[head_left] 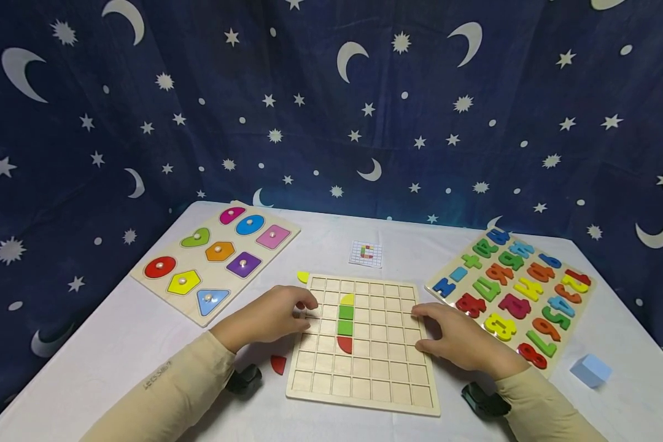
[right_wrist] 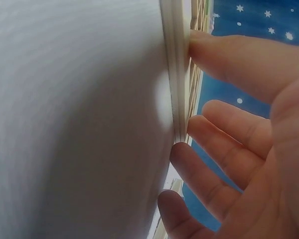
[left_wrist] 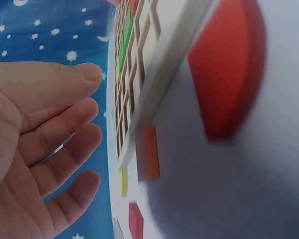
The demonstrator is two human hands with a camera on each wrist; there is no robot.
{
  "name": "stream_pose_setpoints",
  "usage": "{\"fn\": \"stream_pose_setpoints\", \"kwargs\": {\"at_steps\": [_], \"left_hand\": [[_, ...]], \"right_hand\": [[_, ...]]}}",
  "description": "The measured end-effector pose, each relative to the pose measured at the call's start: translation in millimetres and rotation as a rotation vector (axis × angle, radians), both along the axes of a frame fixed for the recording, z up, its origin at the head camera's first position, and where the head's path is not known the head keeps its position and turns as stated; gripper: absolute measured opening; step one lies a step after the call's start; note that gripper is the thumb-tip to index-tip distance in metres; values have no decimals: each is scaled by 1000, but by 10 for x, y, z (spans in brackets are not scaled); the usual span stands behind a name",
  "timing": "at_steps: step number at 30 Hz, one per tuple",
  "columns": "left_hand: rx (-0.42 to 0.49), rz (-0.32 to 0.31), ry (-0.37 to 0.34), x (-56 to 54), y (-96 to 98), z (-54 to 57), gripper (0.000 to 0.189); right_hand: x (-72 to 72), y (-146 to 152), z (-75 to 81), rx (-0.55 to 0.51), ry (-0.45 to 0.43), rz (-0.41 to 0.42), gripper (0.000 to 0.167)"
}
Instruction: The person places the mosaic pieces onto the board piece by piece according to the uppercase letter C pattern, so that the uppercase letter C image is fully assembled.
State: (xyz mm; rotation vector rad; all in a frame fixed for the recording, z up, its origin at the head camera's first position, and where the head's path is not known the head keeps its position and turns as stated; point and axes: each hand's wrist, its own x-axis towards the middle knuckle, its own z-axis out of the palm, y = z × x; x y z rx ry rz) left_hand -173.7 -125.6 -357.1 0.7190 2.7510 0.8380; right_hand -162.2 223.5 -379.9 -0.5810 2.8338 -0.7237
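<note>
A wooden grid board (head_left: 387, 380) lies between both hands. One column of it holds a yellow quarter-round (head_left: 347, 299), two green squares (head_left: 345, 320) and a red quarter-round (head_left: 345, 345). My left hand (head_left: 273, 314) hovers over the board's left edge, fingers loosely bent with nothing between them. At the right edge, my right hand (head_left: 464, 337) has its thumb and fingertips against the rim. Left of the board lie a loose red quarter-round (head_left: 278, 364) and a yellow one (head_left: 302, 277). The left wrist view also shows an orange piece (left_wrist: 148, 153) beside the board.
A small pattern card (head_left: 366, 253) lies behind the board. To the left is a shape puzzle with knobs (head_left: 185, 310); on the right, a letter and number puzzle (head_left: 442, 279) and a light blue block (head_left: 591, 370). A starry dark blue curtain (head_left: 309, 147) hangs behind the table.
</note>
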Motion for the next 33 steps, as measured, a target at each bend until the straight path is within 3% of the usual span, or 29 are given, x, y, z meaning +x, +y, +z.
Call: {"fn": "stream_pose_setpoints", "kwargs": {"at_steps": [9, 13, 22, 33], "left_hand": [[-50, 170, -48, 5, -224, -6, 33], [-70, 213, -48, -18, -319, -22, 37], [-44, 191, -20, -108, -468, -96, 38], [-54, 198, -7, -184, -495, -138, 43]], "right_hand": [[3, -9, 3, -1, -8, -5, 58], [5, -6, 9, 3, -1, 0, 57], [12, -10, 18, 4, -7, -3, 56], [18, -17, 21, 4, -14, -15, 57]]}}
